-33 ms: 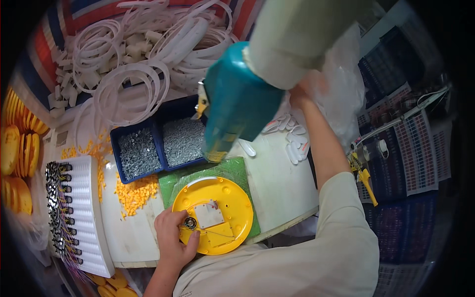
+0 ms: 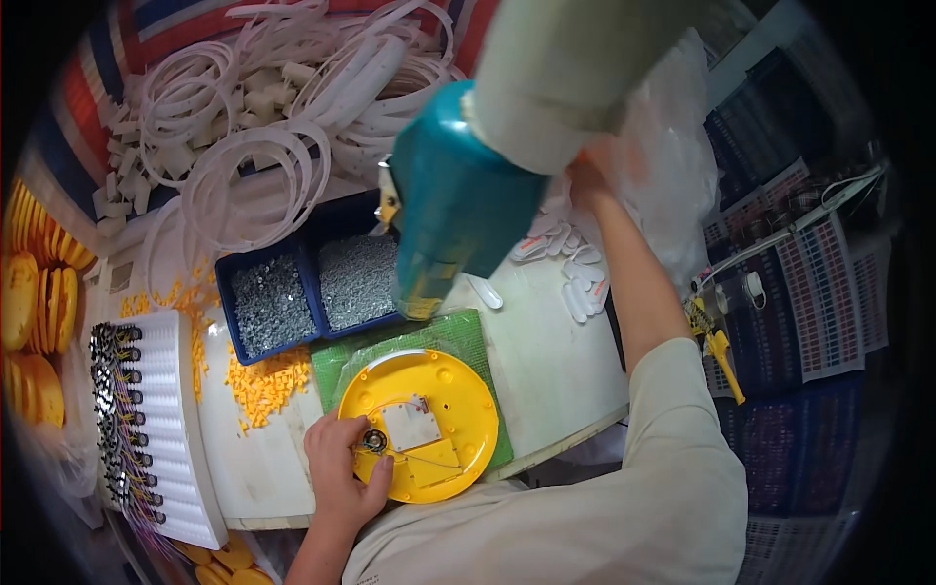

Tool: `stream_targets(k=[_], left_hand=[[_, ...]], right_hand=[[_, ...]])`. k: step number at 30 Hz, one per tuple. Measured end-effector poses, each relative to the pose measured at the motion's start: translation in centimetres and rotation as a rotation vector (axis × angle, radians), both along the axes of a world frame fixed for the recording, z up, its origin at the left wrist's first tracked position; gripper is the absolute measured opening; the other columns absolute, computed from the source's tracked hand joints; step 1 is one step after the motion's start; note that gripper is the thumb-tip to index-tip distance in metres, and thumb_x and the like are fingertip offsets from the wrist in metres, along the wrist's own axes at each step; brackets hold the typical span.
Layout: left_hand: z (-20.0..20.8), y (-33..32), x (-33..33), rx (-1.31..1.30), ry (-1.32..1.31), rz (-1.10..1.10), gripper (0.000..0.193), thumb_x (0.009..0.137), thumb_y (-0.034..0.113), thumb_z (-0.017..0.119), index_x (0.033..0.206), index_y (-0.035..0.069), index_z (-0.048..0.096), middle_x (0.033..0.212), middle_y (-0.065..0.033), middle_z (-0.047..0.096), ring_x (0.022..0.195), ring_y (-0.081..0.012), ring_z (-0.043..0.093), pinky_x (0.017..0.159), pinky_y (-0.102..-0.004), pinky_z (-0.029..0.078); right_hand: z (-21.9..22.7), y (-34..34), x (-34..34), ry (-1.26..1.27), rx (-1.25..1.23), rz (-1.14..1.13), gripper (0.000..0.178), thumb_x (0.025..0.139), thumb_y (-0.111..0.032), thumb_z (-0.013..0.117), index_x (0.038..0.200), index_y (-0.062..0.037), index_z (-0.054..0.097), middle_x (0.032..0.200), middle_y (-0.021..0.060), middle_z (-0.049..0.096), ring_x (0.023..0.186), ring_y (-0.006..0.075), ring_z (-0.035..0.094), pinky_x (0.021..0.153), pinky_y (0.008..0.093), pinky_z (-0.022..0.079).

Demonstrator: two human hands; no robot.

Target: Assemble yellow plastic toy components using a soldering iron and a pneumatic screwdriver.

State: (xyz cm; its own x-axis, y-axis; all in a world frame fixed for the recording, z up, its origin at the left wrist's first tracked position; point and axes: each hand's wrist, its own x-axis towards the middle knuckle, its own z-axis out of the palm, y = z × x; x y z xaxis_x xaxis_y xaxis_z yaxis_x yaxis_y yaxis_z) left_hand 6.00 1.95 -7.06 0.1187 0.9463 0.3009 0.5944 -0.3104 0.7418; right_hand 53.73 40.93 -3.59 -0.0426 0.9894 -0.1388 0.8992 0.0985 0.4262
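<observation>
A round yellow plastic housing (image 2: 469, 390) lies open side up over the near edge of the table. Inside it are a white rectangular part (image 2: 410, 425), a thin wire and a small dark round component (image 2: 374, 441). My left hand (image 2: 343, 470) grips the housing's left rim, thumb and fingers around the dark component. My right arm reaches far to the right. There my right hand (image 2: 588, 183) is beside a clear plastic bag (image 2: 663, 166) and small white oval pieces (image 2: 583, 283); its fingers are hidden behind a pale cylinder (image 2: 556, 78) with a teal body (image 2: 463, 185).
A blue two-part bin (image 2: 318, 292) holds small metal screws. Under the housing lies a green mat (image 2: 331, 375). Yellow bits (image 2: 268, 385) and a white ribbed tray (image 2: 180, 429) of wired parts are on the left. White tubing coils (image 2: 253, 185) pile up behind. The teal body hangs over the table.
The teal body and pale cylinder sit slightly farther left in the picture. My left hand and the housing stay put. My right hand remains by the bag.
</observation>
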Motion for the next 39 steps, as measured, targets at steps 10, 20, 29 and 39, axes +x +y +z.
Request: stream_targets(k=[10, 20, 29, 39], left_hand=[[-0.9, 0.2, 0.2, -0.009, -0.03, 0.02, 0.052, 0.072, 0.016, 0.075, 0.12, 0.001, 0.061, 0.112, -0.0178, 0.064, 0.117, -0.0448, 0.055, 0.105, -0.0533, 0.04], [-0.8, 0.0, 0.3, 0.0, -0.045, 0.019, 0.052, 0.072, 0.015, 0.075, 0.12, 0.001, 0.061, 0.112, -0.0176, 0.064, 0.116, -0.0435, 0.055, 0.105, -0.0516, 0.041], [-0.9, -0.1, 0.5, 0.052, -0.025, 0.018, 0.048, 0.075, 0.013, 0.073, 0.119, 0.002, 0.061, 0.113, -0.0174, 0.063, 0.116, -0.0427, 0.055, 0.106, -0.0518, 0.041], [2.0, -0.4, -1.3, 0.245, -0.029, 0.119, 0.046, 0.09, 0.029, 0.068, 0.124, 0.0, 0.06, 0.119, -0.0183, 0.064, 0.123, -0.0404, 0.056, 0.108, -0.0504, 0.041]], right_hand=[[-1.6, -1.1, 7.2, 0.27, 0.12, -0.488, 0.071, 0.09, -0.05, 0.072, 0.147, -0.0107, 0.054, 0.15, 0.0159, 0.058, 0.136, 0.0354, 0.058, 0.111, 0.0506, 0.047], [1.6, -3.9, 5.3, 0.453, 0.389, -0.222, 0.072, 0.083, -0.056, 0.08, 0.132, -0.0059, 0.067, 0.129, 0.0133, 0.073, 0.12, 0.0323, 0.069, 0.104, 0.0466, 0.05], [9.6, -7.6, 2.6, 1.109, 0.585, -0.055, 0.029, 0.098, -0.024, 0.074, 0.111, 0.0023, 0.074, 0.1, 0.0127, 0.077, 0.09, 0.02, 0.071, 0.084, 0.0335, 0.054], [17.4, -27.3, -6.0, 1.485, 0.672, 0.611, 0.008, 0.096, -0.007, 0.072, 0.097, 0.0012, 0.072, 0.094, 0.0086, 0.073, 0.089, 0.0161, 0.07, 0.083, 0.0313, 0.055]])
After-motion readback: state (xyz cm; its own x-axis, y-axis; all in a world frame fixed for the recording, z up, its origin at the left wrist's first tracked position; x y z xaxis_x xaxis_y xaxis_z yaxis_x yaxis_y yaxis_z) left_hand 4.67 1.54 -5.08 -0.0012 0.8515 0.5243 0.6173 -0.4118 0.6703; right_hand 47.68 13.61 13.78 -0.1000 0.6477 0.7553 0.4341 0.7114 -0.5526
